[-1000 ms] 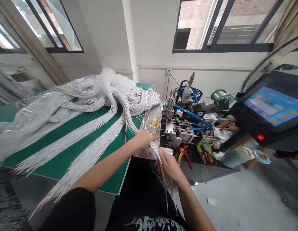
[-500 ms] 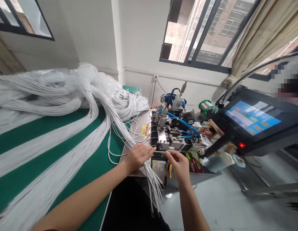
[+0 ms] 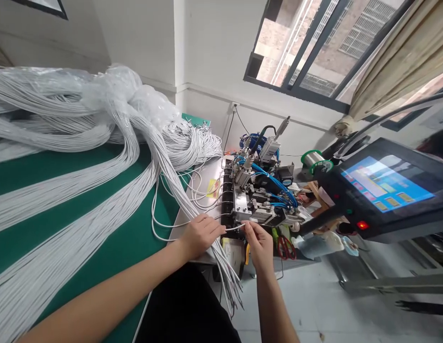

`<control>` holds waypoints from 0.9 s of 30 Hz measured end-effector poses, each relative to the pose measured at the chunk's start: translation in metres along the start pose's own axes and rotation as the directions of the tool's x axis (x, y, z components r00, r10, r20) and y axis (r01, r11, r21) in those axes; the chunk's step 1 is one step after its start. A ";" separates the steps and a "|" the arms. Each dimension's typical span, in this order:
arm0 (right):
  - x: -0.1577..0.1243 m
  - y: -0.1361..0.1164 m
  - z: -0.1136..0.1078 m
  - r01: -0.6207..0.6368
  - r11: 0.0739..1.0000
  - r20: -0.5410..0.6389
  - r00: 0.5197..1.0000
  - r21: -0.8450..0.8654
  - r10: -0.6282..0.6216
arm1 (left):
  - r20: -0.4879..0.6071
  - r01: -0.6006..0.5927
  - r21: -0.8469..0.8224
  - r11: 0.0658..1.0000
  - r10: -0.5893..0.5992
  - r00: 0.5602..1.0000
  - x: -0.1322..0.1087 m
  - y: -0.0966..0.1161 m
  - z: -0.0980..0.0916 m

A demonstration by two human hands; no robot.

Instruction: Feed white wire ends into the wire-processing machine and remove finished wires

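A white cable point(image 3: 235, 228) stretches between my two hands at the front end of a benchtop machine point(image 3: 242, 205). My left hand point(image 3: 203, 233) is closed on the cable and lies over a hanging bundle of white cables point(image 3: 226, 267). My right hand point(image 3: 257, 239) pinches the cable near its end, with thumb and forefinger together. Several other cables run from the left into the dark slotted strip point(image 3: 227, 197) along the machine's near side. The cable's very tip is hidden by my right fingers.
Long bundles of white cables point(image 3: 96, 224) cover the green table point(image 3: 142, 228), partly wrapped in clear plastic point(image 3: 116, 90). A touchscreen panel point(image 3: 386, 183) overhangs at right. Red-handled scissors point(image 3: 286, 247) and a solder wire spool point(image 3: 316, 162) sit beside the machine. A person's dark hair shows at the right edge.
My view has shifted slightly. Both hands still hold the cable, which now bends a little, its right end raised near the machine's front.
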State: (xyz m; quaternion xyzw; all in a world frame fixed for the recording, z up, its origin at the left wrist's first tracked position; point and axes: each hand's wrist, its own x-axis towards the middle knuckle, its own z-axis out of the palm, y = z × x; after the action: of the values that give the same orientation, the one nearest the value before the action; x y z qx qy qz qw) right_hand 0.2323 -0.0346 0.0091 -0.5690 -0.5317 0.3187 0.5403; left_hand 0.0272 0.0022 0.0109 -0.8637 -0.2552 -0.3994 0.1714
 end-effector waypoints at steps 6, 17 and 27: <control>-0.002 -0.014 -0.003 0.115 0.987 0.111 0.989 -0.109 -0.103 | 0.095 0.008 0.043 0.999 -0.012 0.995 -0.001 0.000 0.006; 0.007 -0.010 -0.018 -0.077 0.995 0.297 0.951 -0.057 0.090 | 0.194 -0.035 -0.026 0.999 0.040 0.980 -0.003 -0.007 0.007; 0.009 0.009 -0.022 0.157 0.904 0.237 0.969 -0.397 -0.065 | 0.213 -0.022 -0.021 1.000 0.026 0.977 -0.005 -0.009 0.010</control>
State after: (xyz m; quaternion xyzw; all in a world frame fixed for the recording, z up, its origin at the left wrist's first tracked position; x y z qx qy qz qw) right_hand 0.2576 -0.0311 0.0073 -0.6005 -0.6747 0.2281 0.3636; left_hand 0.0253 0.0130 0.0016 -0.9060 -0.2582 -0.3047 0.1400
